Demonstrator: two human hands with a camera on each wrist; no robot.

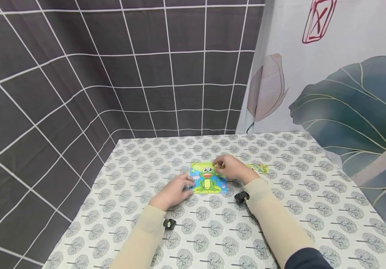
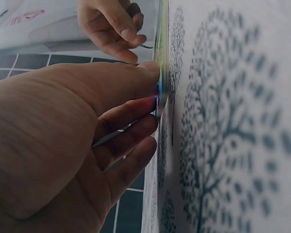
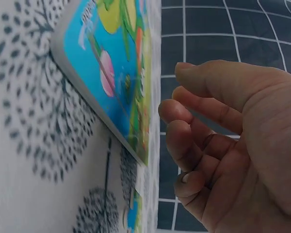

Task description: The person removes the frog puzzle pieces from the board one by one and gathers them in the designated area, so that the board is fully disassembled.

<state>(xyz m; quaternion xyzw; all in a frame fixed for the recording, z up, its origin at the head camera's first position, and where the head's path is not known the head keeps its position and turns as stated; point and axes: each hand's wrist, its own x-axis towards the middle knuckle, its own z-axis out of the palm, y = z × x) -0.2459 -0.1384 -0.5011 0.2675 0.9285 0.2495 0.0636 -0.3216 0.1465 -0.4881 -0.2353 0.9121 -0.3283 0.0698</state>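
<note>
A flat board with a cartoon frog picture [image 1: 207,183] lies on the patterned tablecloth, its ground blue and green. My left hand [image 1: 175,191] rests at the board's left edge, and in the left wrist view its fingertips [image 2: 148,124] touch the edge with the thumb near the top face. Over the board's upper right part hovers my right hand [image 1: 232,168]. In the right wrist view its fingers [image 3: 179,141] hang loosely curled, apart from the board [image 3: 99,63], and hold nothing. A second colourful flat piece [image 1: 263,169] lies to the right, partly hidden behind the right hand.
The tablecloth [image 1: 199,243] has a grey tree print. A dark gridded curtain [image 1: 179,67] hangs behind and to the left of the table, and a pale floral curtain [image 1: 341,112] hangs at the right. Black wrist cameras sit on both sleeves.
</note>
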